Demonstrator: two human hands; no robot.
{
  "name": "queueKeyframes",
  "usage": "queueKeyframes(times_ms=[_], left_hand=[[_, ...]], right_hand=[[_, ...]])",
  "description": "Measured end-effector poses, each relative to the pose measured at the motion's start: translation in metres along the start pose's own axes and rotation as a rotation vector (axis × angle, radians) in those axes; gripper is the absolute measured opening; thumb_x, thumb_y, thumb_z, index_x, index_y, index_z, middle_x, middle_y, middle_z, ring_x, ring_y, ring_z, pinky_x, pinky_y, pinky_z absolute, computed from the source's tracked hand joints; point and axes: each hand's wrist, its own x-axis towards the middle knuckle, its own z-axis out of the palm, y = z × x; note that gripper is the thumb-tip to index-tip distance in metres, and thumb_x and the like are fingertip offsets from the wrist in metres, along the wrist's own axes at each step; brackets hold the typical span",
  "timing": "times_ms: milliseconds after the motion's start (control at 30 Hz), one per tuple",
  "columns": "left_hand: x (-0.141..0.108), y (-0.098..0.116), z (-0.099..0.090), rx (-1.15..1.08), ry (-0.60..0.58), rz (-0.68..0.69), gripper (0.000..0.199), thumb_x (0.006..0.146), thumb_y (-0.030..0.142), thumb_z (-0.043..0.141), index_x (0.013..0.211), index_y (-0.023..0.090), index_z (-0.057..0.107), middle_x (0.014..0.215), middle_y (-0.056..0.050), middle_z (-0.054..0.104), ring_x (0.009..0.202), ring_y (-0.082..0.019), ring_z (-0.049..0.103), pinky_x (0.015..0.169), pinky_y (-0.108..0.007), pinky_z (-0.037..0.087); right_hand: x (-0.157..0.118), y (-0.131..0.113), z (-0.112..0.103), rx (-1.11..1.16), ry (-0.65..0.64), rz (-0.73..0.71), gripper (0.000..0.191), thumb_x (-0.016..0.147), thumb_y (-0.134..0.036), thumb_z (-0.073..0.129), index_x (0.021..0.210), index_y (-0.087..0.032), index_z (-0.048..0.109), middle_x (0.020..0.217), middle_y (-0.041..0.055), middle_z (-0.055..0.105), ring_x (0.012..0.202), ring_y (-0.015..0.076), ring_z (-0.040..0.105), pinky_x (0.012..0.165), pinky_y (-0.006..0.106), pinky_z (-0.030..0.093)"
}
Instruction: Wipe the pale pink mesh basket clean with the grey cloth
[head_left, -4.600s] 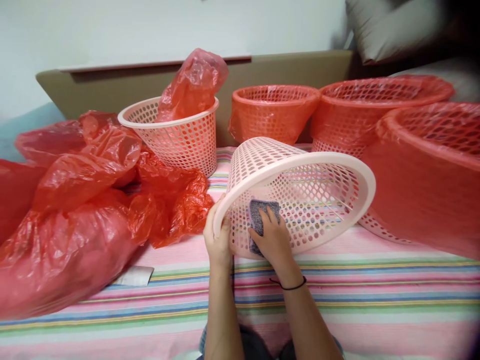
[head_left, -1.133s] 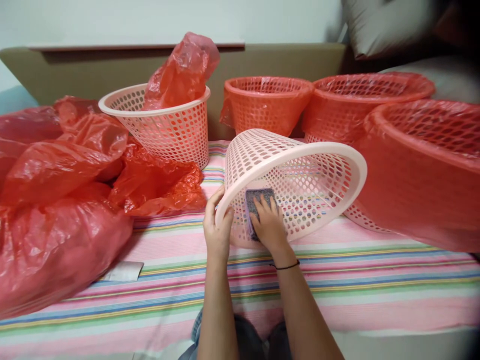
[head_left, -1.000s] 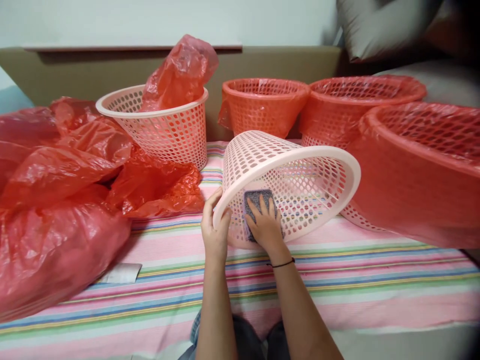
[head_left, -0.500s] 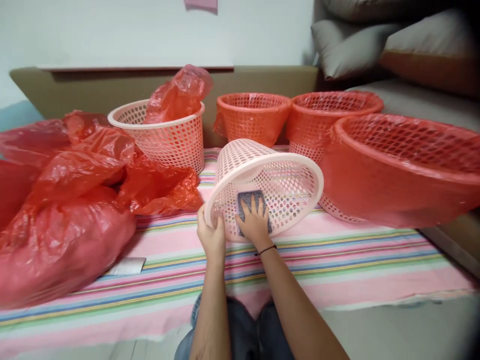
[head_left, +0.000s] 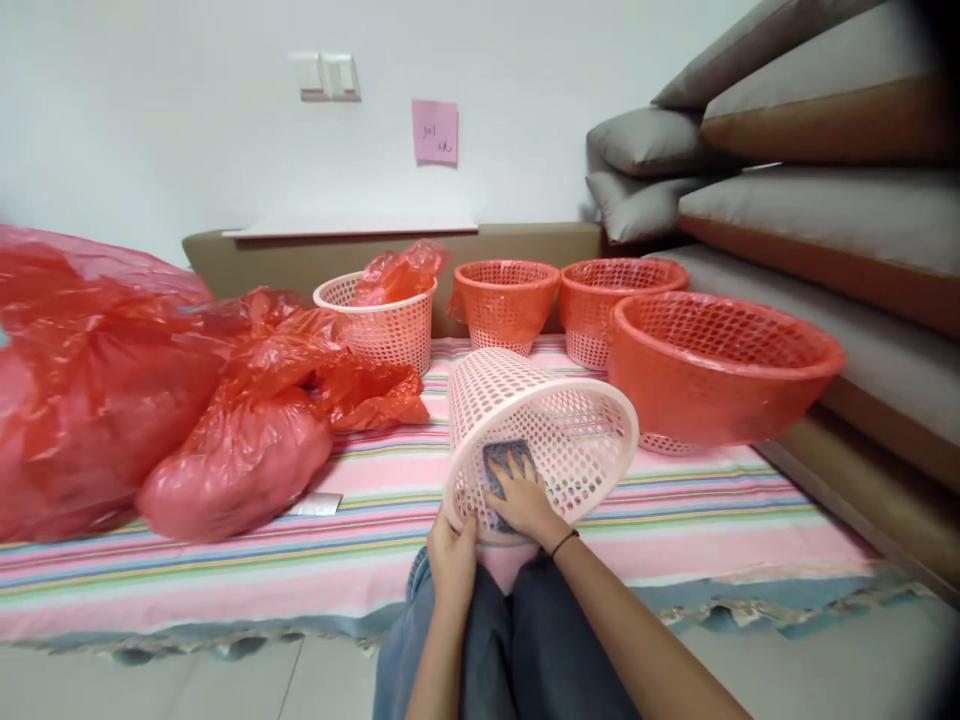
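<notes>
View has lifted, and the tilted basket now shows lower in it

Since the previous frame the camera's aim has risen, bringing the light switches (head_left: 326, 77) and all of the pink note (head_left: 435, 132) on the wall into sight, while the left hand (head_left: 451, 555) now grips lower on the basket's rim. The pale pink tilted basket (head_left: 491, 390) lies on its side on the striped cloth (head_left: 375, 590), its mouth turned toward the person's knees. The left hand is closed narrowly on the near left part of that rim, thumb showing inside. The right hand (head_left: 521, 495), with a dark band (head_left: 564, 542) at the wrist, reaches into the mouth, its fingers spread wide over a dark grey pad (head_left: 495, 455) that rests against the inner wall.

Behind the tilted basket, an upright pale basket (head_left: 390, 335) has a crumpled red bag (head_left: 401, 275) poking out of its top. To its right stand three baskets with red plastic over their rims: the back middle basket (head_left: 506, 300), the back right basket (head_left: 600, 300) and the near right basket (head_left: 712, 400). Red plastic bags (head_left: 97, 400) lie heaped on the left, with a small pale slip (head_left: 319, 504) sticking out beside them. Grey and brown cushions (head_left: 817, 210) are stacked at the right, near the wall
</notes>
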Motion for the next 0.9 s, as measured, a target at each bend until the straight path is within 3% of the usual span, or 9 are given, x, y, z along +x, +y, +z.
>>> queueKeyframes(times_ms=[133,233,367,467,567,633,767,900], left_hand=[[-0.035,0.022,-0.019,0.028,-0.012,0.008,0.038,0.071,0.034,0.069,0.107,0.02,0.067,0.095,-0.006,0.075,0.092,-0.026,0.07,0.086,-0.038,0.055],[-0.043,0.045,-0.033,0.083,0.019,0.007,0.045,0.073,0.035,0.068,0.114,0.021,0.063,0.089,-0.004,0.073,0.079,-0.022,0.069,0.075,-0.034,0.055],[-0.04,0.073,-0.063,0.011,0.026,-0.071,0.049,0.069,0.042,0.071,0.11,0.015,0.064,0.085,-0.005,0.071,0.072,-0.021,0.066,0.062,-0.031,0.054],[-0.049,0.082,-0.089,-0.016,-0.007,-0.191,0.053,0.068,0.047,0.073,0.107,0.013,0.064,0.085,-0.006,0.072,0.073,-0.023,0.067,0.06,-0.032,0.054],[-0.073,0.076,-0.103,0.037,0.018,-0.17,0.055,0.071,0.054,0.072,0.109,0.014,0.066,0.098,-0.009,0.074,0.09,-0.029,0.069,0.077,-0.039,0.057],[-0.091,0.066,-0.105,0.096,0.02,-0.14,0.053,0.074,0.057,0.069,0.106,0.013,0.068,0.102,-0.012,0.074,0.101,-0.032,0.068,0.091,-0.045,0.053],[-0.119,0.049,-0.102,0.081,0.074,-0.144,0.051,0.078,0.056,0.066,0.106,0.013,0.068,0.119,-0.016,0.069,0.12,-0.033,0.06,0.108,-0.049,0.043],[-0.134,0.043,-0.1,0.018,0.135,-0.179,0.051,0.079,0.053,0.067,0.112,0.015,0.065,0.125,-0.016,0.067,0.123,-0.031,0.059,0.11,-0.049,0.042]], right_hand=[[-0.034,-0.008,-0.006,0.028,-0.033,-0.073,0.066,0.092,-0.052,0.049,0.151,-0.023,0.039,0.159,0.0162,0.031,0.146,0.0367,0.025,0.111,0.051,0.029],[-0.047,-0.022,-0.021,0.057,-0.075,-0.172,0.065,0.091,-0.057,0.051,0.148,-0.026,0.044,0.155,0.0116,0.04,0.14,0.0321,0.036,0.11,0.045,0.033],[-0.073,-0.04,-0.05,0.082,-0.035,-0.249,0.069,0.089,-0.069,0.046,0.143,-0.026,0.05,0.15,0.0113,0.048,0.137,0.0376,0.038,0.11,0.056,0.03],[-0.105,-0.043,-0.057,0.086,-0.102,-0.354,0.08,0.083,-0.074,0.051,0.146,-0.024,0.047,0.152,0.0135,0.044,0.139,0.0399,0.036,0.111,0.06,0.028],[-0.138,-0.038,-0.039,0.014,-0.16,-0.427,0.106,0.066,-0.071,0.074,0.152,-0.019,0.037,0.157,0.0189,0.033,0.142,0.0451,0.03,0.114,0.063,0.022],[-0.155,-0.035,-0.019,-0.05,-0.135,-0.429,0.114,0.058,-0.06,0.085,0.151,-0.014,0.037,0.153,0.0226,0.038,0.14,0.0466,0.033,0.116,0.062,0.02],[-0.175,-0.029,0.011,-0.06,-0.095,-0.402,0.107,0.057,-0.048,0.09,0.147,-0.013,0.044,0.146,0.0199,0.049,0.136,0.0432,0.041,0.117,0.057,0.026],[-0.194,-0.027,0.017,-0.04,-0.089,-0.4,0.098,0.061,-0.042,0.088,0.146,-0.015,0.046,0.144,0.0178,0.052,0.135,0.0414,0.042,0.117,0.057,0.028]])
